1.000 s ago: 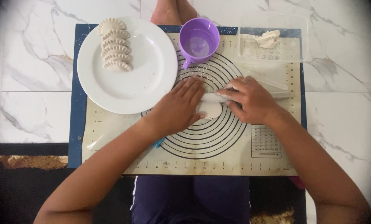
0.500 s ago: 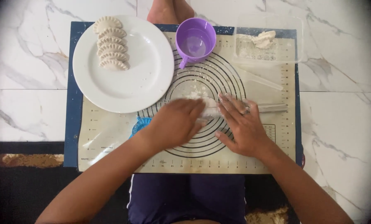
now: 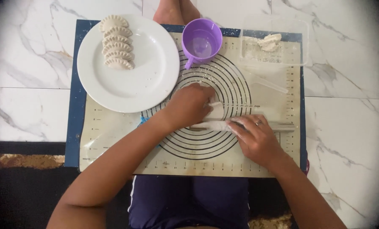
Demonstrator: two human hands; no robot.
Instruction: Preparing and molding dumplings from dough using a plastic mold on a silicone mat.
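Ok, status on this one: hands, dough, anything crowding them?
Left hand pressing the dough piece at mat centre. Right hand flat on the rolling pin. Purple cup and white plate close behind, not touching.

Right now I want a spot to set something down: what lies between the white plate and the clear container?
In the head view, a purple cup stands between the white plate and the clear container, on the baking mat.
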